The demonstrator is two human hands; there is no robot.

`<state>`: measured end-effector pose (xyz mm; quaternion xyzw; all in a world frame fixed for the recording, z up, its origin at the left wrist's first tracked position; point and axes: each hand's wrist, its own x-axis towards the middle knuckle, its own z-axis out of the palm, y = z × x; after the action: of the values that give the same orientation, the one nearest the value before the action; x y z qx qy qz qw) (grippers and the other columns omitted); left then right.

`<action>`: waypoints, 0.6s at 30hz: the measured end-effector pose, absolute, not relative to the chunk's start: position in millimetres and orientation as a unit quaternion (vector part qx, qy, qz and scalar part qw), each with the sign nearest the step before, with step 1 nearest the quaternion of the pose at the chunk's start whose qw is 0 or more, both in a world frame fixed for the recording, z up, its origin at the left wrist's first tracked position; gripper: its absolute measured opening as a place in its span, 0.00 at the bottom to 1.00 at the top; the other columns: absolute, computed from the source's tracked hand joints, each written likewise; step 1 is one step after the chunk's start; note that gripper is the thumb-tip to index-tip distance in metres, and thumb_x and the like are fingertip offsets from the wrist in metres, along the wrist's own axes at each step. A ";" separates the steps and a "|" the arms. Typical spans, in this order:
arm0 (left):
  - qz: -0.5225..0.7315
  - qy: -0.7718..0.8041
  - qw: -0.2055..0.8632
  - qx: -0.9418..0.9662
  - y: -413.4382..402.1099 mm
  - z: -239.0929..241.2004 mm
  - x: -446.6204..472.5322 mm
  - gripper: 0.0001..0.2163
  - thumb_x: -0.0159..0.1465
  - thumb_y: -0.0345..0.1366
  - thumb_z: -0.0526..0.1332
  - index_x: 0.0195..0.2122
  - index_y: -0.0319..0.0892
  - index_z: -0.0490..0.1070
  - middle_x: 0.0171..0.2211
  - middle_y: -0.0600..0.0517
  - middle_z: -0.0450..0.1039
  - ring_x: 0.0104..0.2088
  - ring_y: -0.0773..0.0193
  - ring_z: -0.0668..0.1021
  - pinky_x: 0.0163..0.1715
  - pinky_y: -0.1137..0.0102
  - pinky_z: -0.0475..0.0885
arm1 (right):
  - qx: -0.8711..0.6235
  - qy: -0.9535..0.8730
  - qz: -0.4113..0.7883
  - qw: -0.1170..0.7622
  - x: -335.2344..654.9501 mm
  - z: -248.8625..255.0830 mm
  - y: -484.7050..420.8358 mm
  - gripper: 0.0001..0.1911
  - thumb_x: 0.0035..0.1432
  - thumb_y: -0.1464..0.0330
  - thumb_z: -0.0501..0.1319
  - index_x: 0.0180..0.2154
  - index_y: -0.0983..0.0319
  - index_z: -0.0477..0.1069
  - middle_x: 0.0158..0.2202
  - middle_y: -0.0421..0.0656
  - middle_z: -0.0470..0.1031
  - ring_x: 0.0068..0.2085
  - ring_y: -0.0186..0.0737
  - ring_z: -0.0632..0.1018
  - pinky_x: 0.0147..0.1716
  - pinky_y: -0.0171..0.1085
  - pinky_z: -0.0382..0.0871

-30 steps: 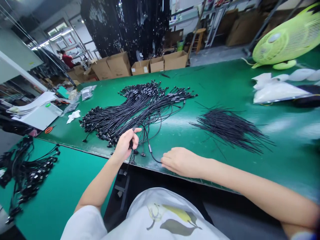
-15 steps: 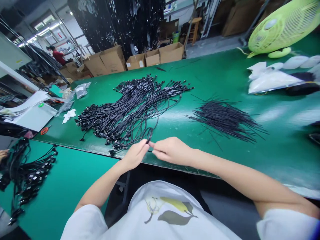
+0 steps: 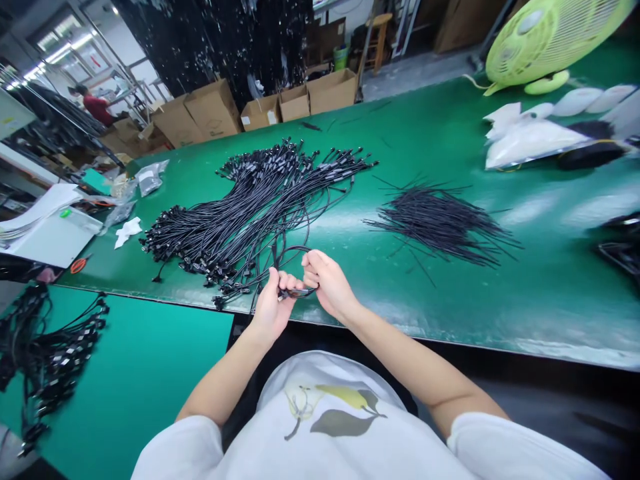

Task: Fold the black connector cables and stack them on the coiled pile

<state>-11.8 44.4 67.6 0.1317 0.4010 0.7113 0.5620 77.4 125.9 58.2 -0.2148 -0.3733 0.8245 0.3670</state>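
Observation:
A black cable (image 3: pixel 303 292) is bent into a loop between my two hands, just over the table's near edge. My left hand (image 3: pixel 274 303) is closed around part of it, thumb up, with a dark end sticking up past the thumb. On the other side, my right hand (image 3: pixel 327 280) has its fingers curled at the loop; what exactly they pinch is hidden. Beyond my hands lies a big pile of black cables (image 3: pixel 250 210) with small connectors at both ends. To the right rests a heap of thin black ties (image 3: pixel 440 220).
A green table (image 3: pixel 400 313) carries everything. At the far right stand a yellow-green fan (image 3: pixel 555 43) and white plastic bags (image 3: pixel 530 143). Orange-handled scissors (image 3: pixel 79 265) and a white box (image 3: pixel 50 227) sit left. More cables (image 3: pixel 65 347) hang at the lower left. A person (image 3: pixel 97 107) is far back.
My right hand has turned upright with its fingers curled, and my left hand has rolled so its fingers show. The cable loop between them looks wider. The whole view has shifted slightly.

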 end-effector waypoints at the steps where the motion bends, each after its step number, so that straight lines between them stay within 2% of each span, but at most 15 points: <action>1: 0.730 0.386 0.553 0.109 44.5 68.3 -10.3 0.21 0.66 0.49 0.56 0.21 0.41 0.56 0.22 0.57 0.54 0.26 0.69 0.67 0.33 0.72 0.68 | -0.201 -0.357 0.838 0.360 78.3 59.4 124.5 0.19 0.55 0.53 0.63 0.29 0.62 0.64 0.21 0.31 0.48 0.21 0.25 0.52 0.20 0.28 0.50; 5: 0.757 0.332 0.556 0.079 39.4 79.9 -10.4 0.18 0.70 0.43 0.50 0.23 0.42 0.54 0.22 0.58 0.47 0.21 0.71 0.58 0.28 0.74 0.64 | -0.148 -0.384 0.862 0.297 88.9 61.3 127.9 0.19 0.56 0.53 0.63 0.29 0.63 0.64 0.27 0.37 0.60 0.29 0.29 0.64 0.30 0.30 0.63; 7: 0.750 0.325 0.569 0.086 35.2 84.5 -11.6 0.18 0.70 0.42 0.50 0.24 0.42 0.55 0.21 0.58 0.46 0.20 0.71 0.56 0.24 0.74 0.62 | -0.130 -0.375 0.889 0.226 94.5 62.2 133.7 0.20 0.57 0.53 0.62 0.28 0.62 0.62 0.26 0.36 0.58 0.28 0.29 0.63 0.30 0.31 0.64; 9: 0.736 0.329 0.584 0.096 32.2 85.2 -11.2 0.17 0.70 0.42 0.51 0.24 0.42 0.56 0.21 0.58 0.46 0.20 0.71 0.55 0.22 0.75 0.59 | -0.123 -0.334 0.916 0.187 97.3 65.2 138.5 0.21 0.57 0.53 0.62 0.27 0.61 0.59 0.25 0.34 0.53 0.24 0.28 0.58 0.25 0.31 0.61; 12: 0.711 0.351 0.597 0.119 31.4 80.0 -6.0 0.17 0.69 0.44 0.51 0.26 0.41 0.60 0.22 0.57 0.51 0.23 0.70 0.60 0.26 0.74 0.62 | -0.137 -0.299 0.912 0.246 95.3 72.9 137.6 0.22 0.55 0.53 0.64 0.26 0.61 0.57 0.25 0.33 0.49 0.21 0.25 0.51 0.19 0.28 0.52; 15: 0.692 0.393 0.587 0.145 31.4 73.5 0.6 0.21 0.67 0.52 0.51 0.24 0.41 0.59 0.20 0.56 0.53 0.25 0.68 0.64 0.31 0.71 0.65 | -0.172 -0.310 0.879 0.320 90.2 77.9 128.0 0.25 0.54 0.49 0.63 0.26 0.61 0.57 0.24 0.32 0.48 0.20 0.25 0.47 0.15 0.28 0.45; 17: 0.684 0.422 0.570 0.172 30.0 70.7 1.5 0.23 0.66 0.54 0.52 0.22 0.42 0.56 0.18 0.57 0.51 0.23 0.68 0.62 0.30 0.71 0.64 | -0.190 -0.344 0.854 0.340 87.9 77.0 121.3 0.26 0.56 0.47 0.60 0.26 0.60 0.56 0.23 0.32 0.48 0.20 0.26 0.49 0.15 0.28 0.46; 18: 0.677 0.438 0.560 0.193 28.9 69.6 0.5 0.23 0.65 0.55 0.53 0.22 0.43 0.55 0.18 0.58 0.50 0.22 0.68 0.61 0.30 0.70 0.63 | -0.195 -0.377 0.837 0.346 87.5 75.4 118.7 0.25 0.56 0.47 0.60 0.27 0.60 0.56 0.22 0.33 0.50 0.20 0.26 0.53 0.17 0.28 0.50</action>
<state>0.5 28.9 69.6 0.1934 0.4375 0.6765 0.5599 87.5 118.7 75.4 -0.1949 -0.3772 0.8367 0.3460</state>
